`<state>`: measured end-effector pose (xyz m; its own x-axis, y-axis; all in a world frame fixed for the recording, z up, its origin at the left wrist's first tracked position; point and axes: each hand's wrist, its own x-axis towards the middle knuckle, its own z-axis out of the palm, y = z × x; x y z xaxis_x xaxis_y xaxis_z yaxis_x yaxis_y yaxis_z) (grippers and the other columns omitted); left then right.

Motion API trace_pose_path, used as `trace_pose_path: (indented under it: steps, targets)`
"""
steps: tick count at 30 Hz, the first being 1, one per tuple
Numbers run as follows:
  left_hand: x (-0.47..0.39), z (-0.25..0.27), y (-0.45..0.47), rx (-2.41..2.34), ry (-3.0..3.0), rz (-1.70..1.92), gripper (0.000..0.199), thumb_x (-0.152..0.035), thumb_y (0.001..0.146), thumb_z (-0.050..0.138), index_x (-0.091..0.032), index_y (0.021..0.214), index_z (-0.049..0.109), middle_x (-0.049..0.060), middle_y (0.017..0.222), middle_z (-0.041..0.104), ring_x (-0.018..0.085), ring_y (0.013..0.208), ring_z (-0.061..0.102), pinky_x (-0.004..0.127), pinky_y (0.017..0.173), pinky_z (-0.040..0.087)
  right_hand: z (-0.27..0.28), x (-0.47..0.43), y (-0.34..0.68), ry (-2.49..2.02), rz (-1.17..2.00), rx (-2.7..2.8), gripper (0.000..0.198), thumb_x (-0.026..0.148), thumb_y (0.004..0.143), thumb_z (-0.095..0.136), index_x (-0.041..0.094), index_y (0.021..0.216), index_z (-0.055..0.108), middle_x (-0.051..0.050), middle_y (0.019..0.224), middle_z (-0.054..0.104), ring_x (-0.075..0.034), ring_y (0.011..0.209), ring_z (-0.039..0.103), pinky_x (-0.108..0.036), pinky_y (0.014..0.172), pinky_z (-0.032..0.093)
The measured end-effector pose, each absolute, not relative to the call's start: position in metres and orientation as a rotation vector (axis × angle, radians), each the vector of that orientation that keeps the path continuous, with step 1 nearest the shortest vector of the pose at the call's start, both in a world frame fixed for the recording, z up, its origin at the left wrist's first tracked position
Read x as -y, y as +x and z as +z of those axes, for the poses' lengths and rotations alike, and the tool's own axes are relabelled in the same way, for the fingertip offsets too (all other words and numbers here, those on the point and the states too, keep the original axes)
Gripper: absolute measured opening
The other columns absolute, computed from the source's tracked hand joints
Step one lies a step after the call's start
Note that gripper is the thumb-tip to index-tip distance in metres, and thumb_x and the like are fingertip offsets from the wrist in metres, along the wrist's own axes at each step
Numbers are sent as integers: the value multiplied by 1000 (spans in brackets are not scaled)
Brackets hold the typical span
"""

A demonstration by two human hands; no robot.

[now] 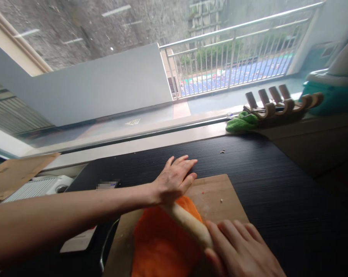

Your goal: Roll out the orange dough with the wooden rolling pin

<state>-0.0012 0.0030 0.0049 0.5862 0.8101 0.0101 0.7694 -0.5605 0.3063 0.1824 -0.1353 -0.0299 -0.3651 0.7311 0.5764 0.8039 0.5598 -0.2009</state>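
left hand [175, 179]'s fingers are stretched out, its heel over one end of a pale wooden rolling pin [189, 223], right hand [240, 250] hides the other so can't tell if it's gripping, and the flat orange dough sheet [165, 238] underneath, on a tan wooden board [220, 188], gets cut off

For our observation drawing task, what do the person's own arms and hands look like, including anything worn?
The left forearm is bare and slender, with no sleeve, watch or bracelet in view. The left hand and right hand wear no gloves, and no rings show on the visible fingers. The right forearm is out of view.
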Motion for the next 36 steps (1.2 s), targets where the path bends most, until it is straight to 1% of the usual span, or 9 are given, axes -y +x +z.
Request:
trace_pose_path:
  steps: [3, 7, 10, 14, 18, 22, 25, 30, 36]
  targets:
    - [-23, 0, 12, -1382, 2606, 556, 37, -32, 93, 37, -20, 124, 52, 5, 130, 57, 22, 132, 36, 51, 113, 13, -17, 126, 189, -1334, 98, 2175, 38, 27, 98, 25, 22, 84, 60, 2, 68, 61, -12, 58, 56, -26, 60, 35]
    - [-31, 15, 11, -1591, 2337, 1072, 34, -28, 92, 36, -18, 112, 60, 7, 118, 64, 20, 117, 51, 42, 106, 32, 3, 113, 204, -1587, 540, 2095, 43, 36, 97, 26, 22, 68, 55, 1, 64, 61, -13, 57, 55, -24, 52, 31]
    - [-10, 31, -6, -1520, 2321, 1209, 34, -30, 91, 35, -18, 110, 61, 6, 113, 65, 19, 109, 55, 37, 100, 40, 9, 117, 204, -1635, 546, 2009, 44, 41, 96, 27, 22, 68, 55, 1, 64, 60, -14, 58, 54, -24, 52, 30]
    - [29, 31, -26, -1451, 2469, 1115, 34, -31, 89, 37, -17, 109, 62, 7, 112, 65, 19, 108, 55, 38, 101, 39, 0, 145, 182, -1472, 461, 2049, 41, 36, 97, 26, 22, 79, 60, 0, 76, 63, -14, 66, 57, -24, 59, 33]
    - [60, 11, -40, -1535, 2518, 776, 40, -32, 91, 31, -16, 114, 60, 8, 116, 65, 20, 110, 56, 38, 102, 38, -16, 172, 159, -1501, 173, 2115, 35, 30, 98, 29, 22, 85, 61, -1, 80, 62, -16, 70, 56, -27, 64, 32]
    - [79, -7, -50, -1690, 2533, 381, 48, -35, 94, 22, -19, 125, 54, 6, 134, 54, 22, 129, 40, 45, 109, 27, -18, 175, 151, -1583, -35, 2179, 29, 27, 96, 36, 23, 84, 62, -1, 81, 62, -18, 78, 56, -30, 72, 32]
    - [78, -11, -46, -1792, 2532, 325, 50, -36, 94, 20, -20, 132, 48, 5, 141, 47, 24, 135, 31, 50, 111, 19, -12, 164, 148, -1639, -124, 2224, 31, 28, 96, 36, 23, 81, 63, -3, 86, 63, -21, 86, 55, -33, 76, 32]
    - [57, -4, -26, -1821, 2463, 219, 51, -37, 94, 17, -23, 134, 45, 4, 141, 46, 22, 134, 33, 53, 110, 14, -6, 144, 150, -1757, -180, 2159, 37, 34, 97, 30, 21, 94, 64, -7, 98, 63, -23, 94, 54, -37, 82, 32]
    - [30, -2, -9, -1817, 2437, 210, 52, -44, 94, 17, -27, 137, 39, 3, 146, 40, 23, 136, 30, 55, 110, 13, -1, 132, 156, -1881, -172, 2096, 36, 35, 96, 30, 20, 100, 62, -10, 104, 61, -24, 97, 54, -38, 84, 33]
